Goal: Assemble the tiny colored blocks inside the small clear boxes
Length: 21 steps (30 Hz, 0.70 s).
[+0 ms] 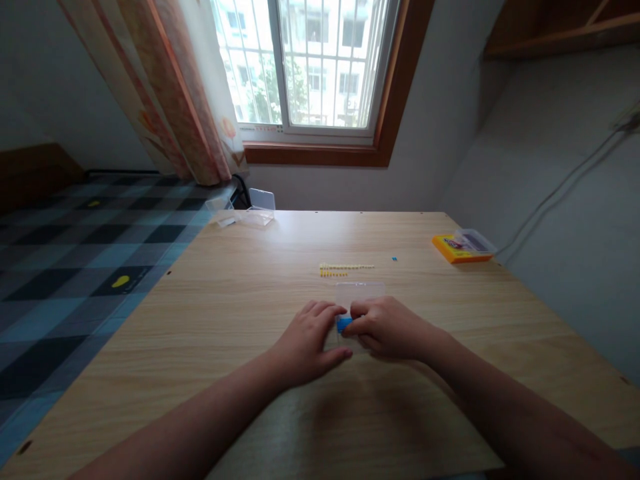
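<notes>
A small clear plastic box (331, 339) with its lid (360, 289) raised stands on the table in front of me. My left hand (313, 340) grips the box from the left, its thumb at the near side and its fingers at the far side. Inside the box lie blue pieces (344, 324), packed together, too small to name exactly. My right hand (387, 327) reaches in from the right with curled fingers closed at the blue pieces. It covers the box's right part.
Just beyond the box, small yellow and pale pieces (334, 270) lie in two rows on the wooden table (240, 300). A tiny blue piece (395, 259) sits apart. An orange-yellow case (457, 248) stands at the right edge, an opened clear box (260, 212) at the back left.
</notes>
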Motion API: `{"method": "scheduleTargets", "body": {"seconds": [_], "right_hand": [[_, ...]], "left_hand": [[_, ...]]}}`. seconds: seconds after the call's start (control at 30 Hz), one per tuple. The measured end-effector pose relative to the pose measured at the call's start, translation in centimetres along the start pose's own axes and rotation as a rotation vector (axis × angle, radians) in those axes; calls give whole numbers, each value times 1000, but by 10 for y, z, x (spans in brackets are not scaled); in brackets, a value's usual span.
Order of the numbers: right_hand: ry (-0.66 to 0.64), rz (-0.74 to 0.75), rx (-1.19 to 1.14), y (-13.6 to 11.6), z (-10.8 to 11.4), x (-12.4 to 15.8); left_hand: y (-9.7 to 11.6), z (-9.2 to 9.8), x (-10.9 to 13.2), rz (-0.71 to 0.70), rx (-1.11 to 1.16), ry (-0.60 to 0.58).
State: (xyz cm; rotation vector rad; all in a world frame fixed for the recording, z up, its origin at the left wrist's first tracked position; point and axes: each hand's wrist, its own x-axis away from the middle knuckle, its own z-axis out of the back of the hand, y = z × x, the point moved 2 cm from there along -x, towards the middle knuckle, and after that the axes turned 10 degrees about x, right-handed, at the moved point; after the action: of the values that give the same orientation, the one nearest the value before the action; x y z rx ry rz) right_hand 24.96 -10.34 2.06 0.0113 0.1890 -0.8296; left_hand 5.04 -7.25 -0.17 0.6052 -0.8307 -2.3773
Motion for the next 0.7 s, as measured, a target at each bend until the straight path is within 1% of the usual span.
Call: {"method": "scheduleTargets", "body": {"seconds": [0.27, 0.47, 0.7], "right_hand": [[-15, 8, -38, 1, 1, 1], [-4, 19, -35, -2, -3, -1], [0, 25, -22, -2, -2, -1]], "left_hand": [[2, 2, 0, 6, 7, 3], [2, 1, -1, 4, 17, 2], [2, 1, 0, -5, 17, 10]]}}
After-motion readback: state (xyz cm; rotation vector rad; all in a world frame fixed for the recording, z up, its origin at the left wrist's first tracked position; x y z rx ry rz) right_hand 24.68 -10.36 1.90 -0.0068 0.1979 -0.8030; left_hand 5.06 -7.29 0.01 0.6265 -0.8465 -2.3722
